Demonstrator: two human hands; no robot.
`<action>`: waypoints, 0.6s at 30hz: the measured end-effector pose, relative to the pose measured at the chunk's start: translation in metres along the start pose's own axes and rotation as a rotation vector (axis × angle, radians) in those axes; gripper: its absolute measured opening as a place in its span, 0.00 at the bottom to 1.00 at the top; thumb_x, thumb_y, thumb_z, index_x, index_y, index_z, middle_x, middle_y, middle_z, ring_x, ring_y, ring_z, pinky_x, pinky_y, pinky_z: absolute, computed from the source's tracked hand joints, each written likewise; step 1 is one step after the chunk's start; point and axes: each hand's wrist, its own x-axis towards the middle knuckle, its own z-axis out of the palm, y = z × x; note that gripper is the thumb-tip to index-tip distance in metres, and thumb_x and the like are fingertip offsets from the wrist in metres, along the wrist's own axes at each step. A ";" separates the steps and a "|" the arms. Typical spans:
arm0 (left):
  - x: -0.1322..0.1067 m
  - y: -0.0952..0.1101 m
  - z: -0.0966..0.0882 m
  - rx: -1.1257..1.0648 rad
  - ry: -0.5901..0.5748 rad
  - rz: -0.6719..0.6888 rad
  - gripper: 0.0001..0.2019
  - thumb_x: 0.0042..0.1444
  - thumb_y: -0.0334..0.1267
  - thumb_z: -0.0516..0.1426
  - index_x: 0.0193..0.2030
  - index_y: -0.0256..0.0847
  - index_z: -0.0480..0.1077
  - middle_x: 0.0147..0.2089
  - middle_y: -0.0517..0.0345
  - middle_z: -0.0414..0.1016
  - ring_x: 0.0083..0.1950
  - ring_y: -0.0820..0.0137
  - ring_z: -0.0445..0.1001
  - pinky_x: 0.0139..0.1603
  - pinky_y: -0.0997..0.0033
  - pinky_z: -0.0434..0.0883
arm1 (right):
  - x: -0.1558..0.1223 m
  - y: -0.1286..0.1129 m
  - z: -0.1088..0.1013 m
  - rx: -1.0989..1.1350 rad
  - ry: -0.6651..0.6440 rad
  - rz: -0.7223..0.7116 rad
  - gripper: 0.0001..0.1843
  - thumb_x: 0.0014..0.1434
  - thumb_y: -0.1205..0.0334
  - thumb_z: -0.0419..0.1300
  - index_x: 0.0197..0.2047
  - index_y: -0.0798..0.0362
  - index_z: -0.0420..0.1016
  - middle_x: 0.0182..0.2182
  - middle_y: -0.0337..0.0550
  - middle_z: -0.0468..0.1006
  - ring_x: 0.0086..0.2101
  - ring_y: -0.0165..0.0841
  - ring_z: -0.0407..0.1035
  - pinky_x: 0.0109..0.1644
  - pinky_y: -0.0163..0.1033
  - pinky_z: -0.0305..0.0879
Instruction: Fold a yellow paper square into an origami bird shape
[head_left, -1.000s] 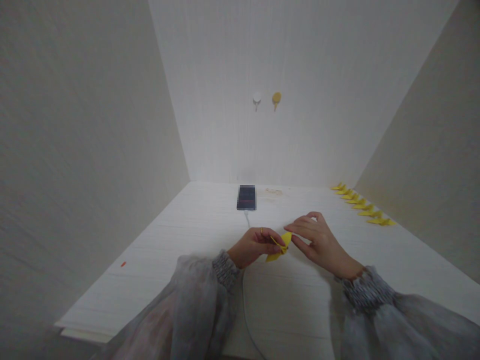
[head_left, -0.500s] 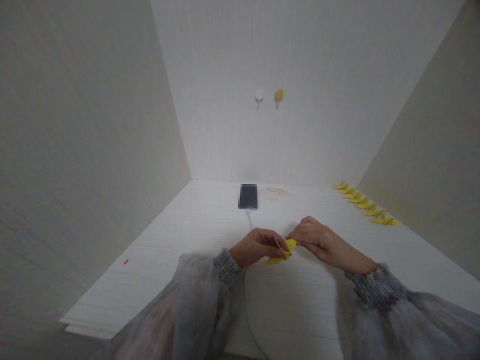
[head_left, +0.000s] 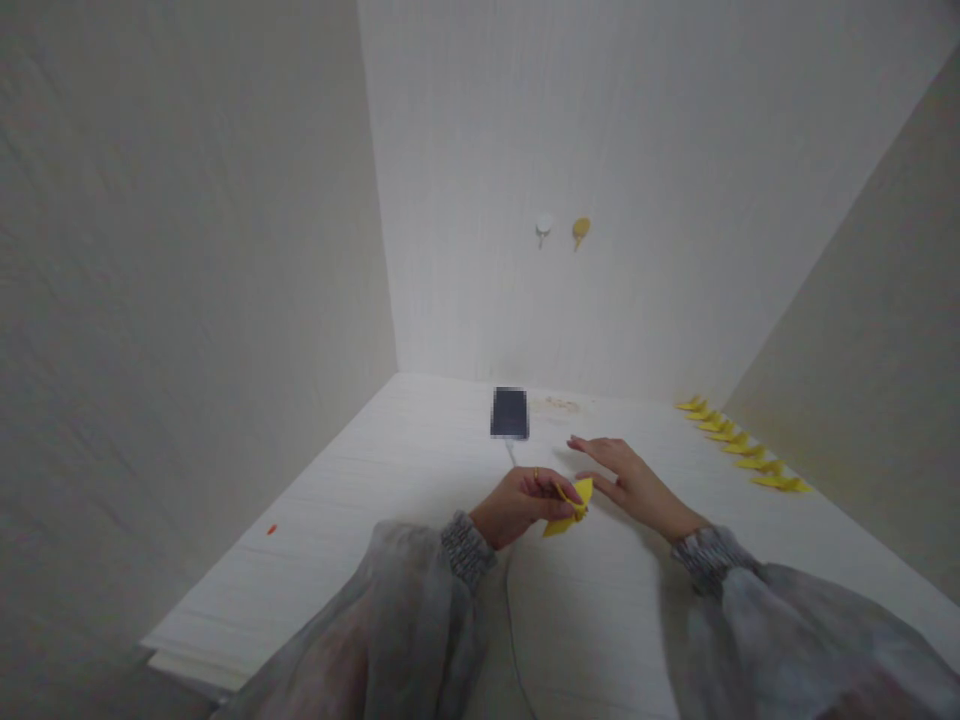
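My left hand pinches a small folded yellow paper piece just above the white tabletop. My right hand lies just to the right of the paper, fingers stretched out and pointing left, holding nothing. Both arms wear loose grey sleeves with gathered cuffs. A ring shows on a finger of the left hand.
A dark phone lies near the back wall with a white cable running toward me. A row of several folded yellow paper pieces lines the right wall. Two small hooks hang on the back wall. A tiny red scrap lies at left.
My right hand has let go of the yellow paper and stretched its fingers out flat beside it. The left hand keeps its pinch. The camera view has shifted slightly.
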 end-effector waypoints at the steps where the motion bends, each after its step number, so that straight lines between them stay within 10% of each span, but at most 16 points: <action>1: -0.001 0.000 0.000 -0.001 -0.003 0.000 0.12 0.33 0.33 0.63 0.29 0.32 0.71 0.29 0.54 0.73 0.29 0.76 0.69 0.33 0.75 0.62 | 0.005 0.007 0.010 -0.003 0.026 0.050 0.20 0.55 0.64 0.50 0.52 0.50 0.59 0.45 0.47 0.69 0.45 0.37 0.62 0.47 0.47 0.55; 9: -0.003 0.003 -0.003 -0.014 -0.026 -0.004 0.11 0.32 0.31 0.63 0.27 0.32 0.71 0.26 0.57 0.72 0.27 0.77 0.68 0.33 0.76 0.62 | 0.078 0.024 0.082 0.085 0.036 0.350 0.27 0.47 0.72 0.45 0.52 0.56 0.51 0.51 0.50 0.62 0.51 0.35 0.54 0.52 0.46 0.47; 18: 0.001 0.002 -0.010 -0.040 0.008 0.000 0.12 0.32 0.33 0.64 0.27 0.32 0.71 0.28 0.55 0.72 0.28 0.76 0.69 0.34 0.75 0.62 | 0.093 0.041 0.099 0.147 0.032 0.406 0.22 0.46 0.71 0.45 0.47 0.54 0.57 0.47 0.49 0.67 0.48 0.39 0.57 0.48 0.49 0.47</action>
